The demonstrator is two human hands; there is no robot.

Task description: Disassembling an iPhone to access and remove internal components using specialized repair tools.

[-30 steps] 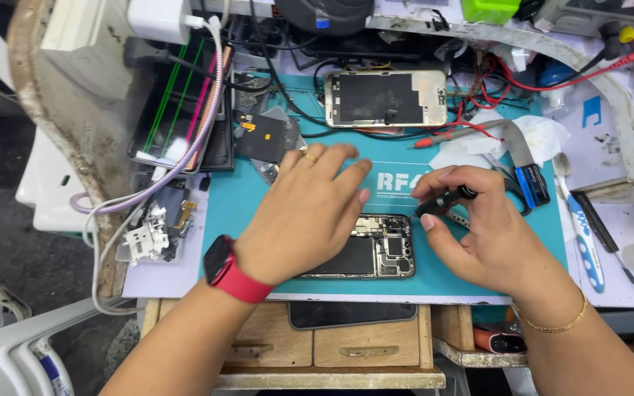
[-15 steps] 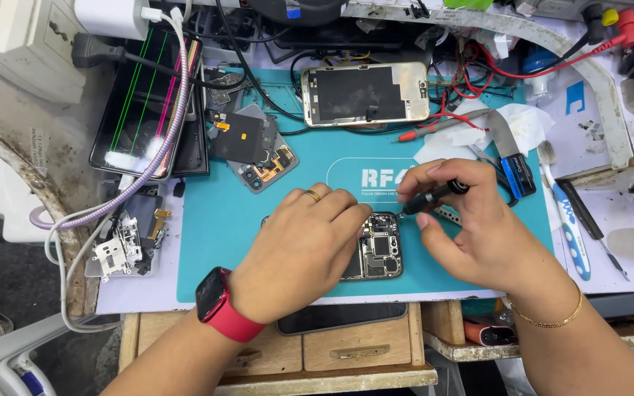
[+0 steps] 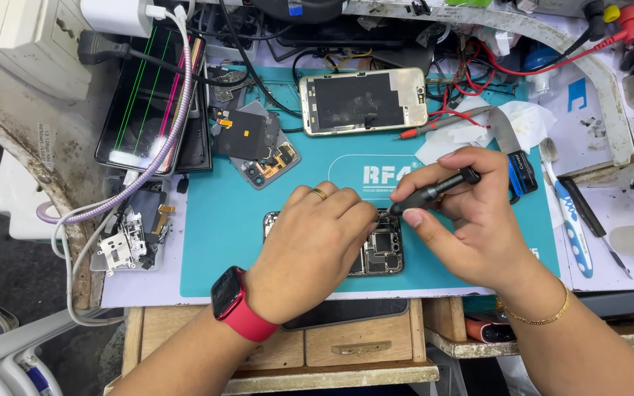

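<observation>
- Head view, looking down: an opened smartphone with bare circuit boards point(image 3: 383, 253) lies flat near the front edge of the teal rubber work mat point(image 3: 243, 235), which serves as the landmark for all positions below.
- Left hand point(image 3: 313, 246), wearing a gold ring and a red wrist watch point(image 3: 238, 302), rests palm-down over the left half of the opened smartphone; its fingers are curled against the phone, steadying it, so only the right end of the boards shows.
- Right hand point(image 3: 471, 220), with a thin gold bracelet point(image 3: 541, 312) at the wrist, grips a slim black screwdriver point(image 3: 434, 191) between thumb and fingers; the tool slants down to the left, its tip at the upper right corner of the opened smartphone, just beside the left fingertips.
- At the mat's rear edge lies a second, gold-framed phone shell with a dark inner panel point(image 3: 363, 101), well apart from both hands.
- At the mat's rear left corner sits a grey back cover with a black square coil point(image 3: 254, 143).
- Off the mat's left edge leans a cracked display showing coloured vertical lines point(image 3: 148, 103).
- Off the mat's right edge lies a blue-and-white toothbrush point(image 3: 570, 216).
</observation>
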